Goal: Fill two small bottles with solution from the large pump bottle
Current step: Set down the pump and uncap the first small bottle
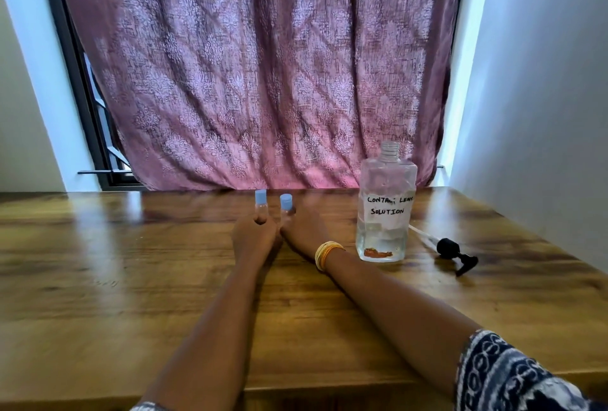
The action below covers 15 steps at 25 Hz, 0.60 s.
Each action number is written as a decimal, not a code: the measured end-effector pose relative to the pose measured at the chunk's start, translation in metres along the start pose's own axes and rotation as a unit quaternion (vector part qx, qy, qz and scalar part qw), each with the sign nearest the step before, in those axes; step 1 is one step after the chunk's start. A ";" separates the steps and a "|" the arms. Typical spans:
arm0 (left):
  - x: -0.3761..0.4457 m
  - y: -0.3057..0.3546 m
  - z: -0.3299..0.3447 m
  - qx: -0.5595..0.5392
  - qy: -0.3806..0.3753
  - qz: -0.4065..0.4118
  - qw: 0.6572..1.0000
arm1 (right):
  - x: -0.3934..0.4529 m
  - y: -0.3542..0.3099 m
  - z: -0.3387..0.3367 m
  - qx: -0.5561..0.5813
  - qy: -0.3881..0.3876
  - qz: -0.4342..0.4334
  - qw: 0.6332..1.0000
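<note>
Two small clear bottles with pale blue caps stand side by side near the table's far edge. My left hand [255, 234] is wrapped around the left small bottle [260, 203]. My right hand [301, 231], with yellow bangles at the wrist, grips the right small bottle [287, 205]. The hands touch each other. The large clear bottle [385, 209], labelled "contact lens solution", stands upright to the right with its neck uncapped and liquid in its lower part. Its black pump head [455, 254] with a white tube lies on the table right of it.
The wooden table [131, 279] runs to a patterned pink curtain [263, 65] at the back. A white wall [543, 97] closes off the right side. A dark window frame [85, 97] shows at the left.
</note>
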State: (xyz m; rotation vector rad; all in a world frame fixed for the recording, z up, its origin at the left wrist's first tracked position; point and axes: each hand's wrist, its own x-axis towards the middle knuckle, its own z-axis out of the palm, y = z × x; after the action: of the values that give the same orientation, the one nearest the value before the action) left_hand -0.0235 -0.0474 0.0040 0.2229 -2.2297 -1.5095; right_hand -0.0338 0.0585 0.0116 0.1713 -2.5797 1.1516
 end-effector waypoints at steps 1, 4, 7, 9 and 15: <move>-0.001 0.000 0.002 -0.004 -0.019 0.013 1.000 | -0.008 -0.001 -0.005 0.016 -0.011 -0.006 1.000; -0.006 0.000 0.005 0.034 -0.079 0.048 0.995 | -0.040 0.001 -0.025 0.004 -0.039 -0.026 0.999; -0.009 0.002 0.004 0.031 -0.091 0.062 0.993 | -0.067 0.014 -0.046 -0.021 -0.050 -0.044 0.998; -0.014 0.007 0.002 -0.024 -0.132 0.055 0.989 | -0.077 0.021 -0.060 -0.015 -0.085 -0.044 0.995; -0.039 0.018 -0.002 -0.156 -0.298 0.015 0.942 | -0.068 0.030 -0.069 -0.001 -0.101 -0.044 0.994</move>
State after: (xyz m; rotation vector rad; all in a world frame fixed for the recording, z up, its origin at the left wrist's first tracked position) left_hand 0.0137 -0.0279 0.0107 -0.4188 -2.3446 -2.0904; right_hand 0.0397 0.1287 0.0119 0.4180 -2.7159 1.1537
